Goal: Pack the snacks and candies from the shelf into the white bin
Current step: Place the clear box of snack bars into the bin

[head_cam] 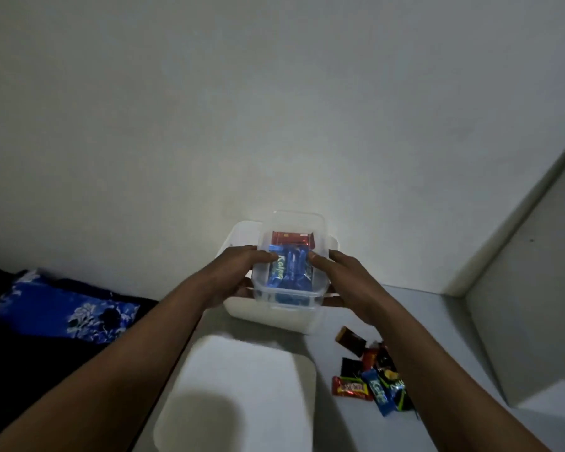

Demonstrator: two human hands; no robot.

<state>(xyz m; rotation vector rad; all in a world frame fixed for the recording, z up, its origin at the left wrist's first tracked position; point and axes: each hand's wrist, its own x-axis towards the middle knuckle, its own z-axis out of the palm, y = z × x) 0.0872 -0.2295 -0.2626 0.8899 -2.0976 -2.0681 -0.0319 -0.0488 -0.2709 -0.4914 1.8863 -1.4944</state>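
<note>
Clear plastic tub (289,223) of blue and red snack packets (287,272), gripped at its sides by my left hand (235,275) and right hand (349,282), hangs over the white bin (261,316) at the back of the shelf (421,321), probably to nest inside; loose wrapped candies (369,380) wait by the right edge.

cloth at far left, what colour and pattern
Blue cloth with a white floral print; the head view shows it.

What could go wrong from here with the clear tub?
Left hand and right hand grip the clear tub by its sides; a tilt could spill the blue packets. The tub looks nearly as wide as the white bin and may catch its rim. The right forearm passes over loose candies and could scatter them.
</note>
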